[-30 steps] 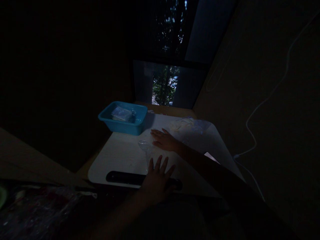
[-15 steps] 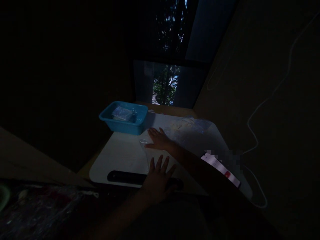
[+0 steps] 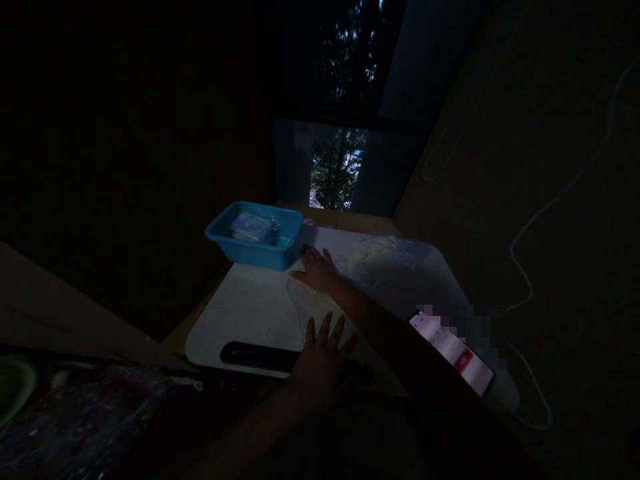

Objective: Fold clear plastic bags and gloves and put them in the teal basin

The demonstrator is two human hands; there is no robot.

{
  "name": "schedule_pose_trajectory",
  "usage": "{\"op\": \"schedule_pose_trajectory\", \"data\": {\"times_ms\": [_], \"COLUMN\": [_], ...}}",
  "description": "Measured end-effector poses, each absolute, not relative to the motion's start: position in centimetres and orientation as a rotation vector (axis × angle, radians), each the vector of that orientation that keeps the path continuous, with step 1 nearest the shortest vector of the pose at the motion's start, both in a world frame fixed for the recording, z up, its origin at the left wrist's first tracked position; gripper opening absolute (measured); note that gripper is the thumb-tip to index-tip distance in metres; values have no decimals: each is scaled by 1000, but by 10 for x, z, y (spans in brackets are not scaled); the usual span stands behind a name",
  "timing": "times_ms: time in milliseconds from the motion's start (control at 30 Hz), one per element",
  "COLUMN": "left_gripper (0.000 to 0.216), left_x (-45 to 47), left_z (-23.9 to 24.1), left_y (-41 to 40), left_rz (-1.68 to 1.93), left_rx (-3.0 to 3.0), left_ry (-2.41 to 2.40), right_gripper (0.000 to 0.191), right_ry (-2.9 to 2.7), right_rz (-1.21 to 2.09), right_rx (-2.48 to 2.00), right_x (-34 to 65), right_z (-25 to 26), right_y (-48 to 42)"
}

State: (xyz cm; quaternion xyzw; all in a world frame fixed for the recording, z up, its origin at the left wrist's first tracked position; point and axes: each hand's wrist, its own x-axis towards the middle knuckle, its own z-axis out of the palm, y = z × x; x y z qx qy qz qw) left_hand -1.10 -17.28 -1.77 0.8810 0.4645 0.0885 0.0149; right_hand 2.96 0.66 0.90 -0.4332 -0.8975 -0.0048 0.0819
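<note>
A clear plastic sheet or bag [image 3: 309,301] lies flat on the white tabletop [image 3: 250,300], hard to make out in the dim light. My right hand [image 3: 319,272] rests palm down over its far end, fingers spread, close to the blue plastic basin [image 3: 255,248]. Nearer to me, my left hand [image 3: 319,360] lies with fingers apart over the sheet's near end. Its palm and wrist cross a long black bar or slot [image 3: 257,355] along the table's front edge. Neither hand grips anything visible.
A wrapped white packet [image 3: 251,228] sits inside the basin. Crumpled clear plastic with pale pieces [image 3: 375,250] lies at the back right. A lit phone [image 3: 453,350] rests on the right side, near a white cable [image 3: 525,267]. Shiny plastic wrap [image 3: 95,413] is at lower left.
My right hand has slid a little farther away over the sheet, toward the basin. My left hand stays nearly in place. The whole view has shifted slightly.
</note>
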Motion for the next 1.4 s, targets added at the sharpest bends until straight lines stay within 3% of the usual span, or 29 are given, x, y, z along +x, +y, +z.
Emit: {"op": "schedule_pose_trajectory", "data": {"times_ms": [267, 633, 1000, 1267, 1400], "left_gripper": [64, 66, 65, 63, 53], "left_x": [-10, -11, -9, -9, -13], "left_z": [-23, -16, -16, -15, -10], "left_y": [-172, -174, -173, -173, -172], "left_rz": [323, 309, 312, 413, 548], "left_rx": [2726, 2718, 2714, 2753, 2727], "left_ry": [1440, 1433, 1452, 1439, 1345], "right_gripper": [102, 93, 44, 33, 25], "right_ry": [-2880, -2701, -2550, -2328, -2361], "right_rz": [121, 77, 8, -25, -33], "right_rx": [-1036, -1274, -1304, -1516, -1293], "right_x": [51, 28, 56, 160, 186], "right_z": [7, 7, 20, 12, -5], "right_y": [-14, 0, -13, -60, -88]}}
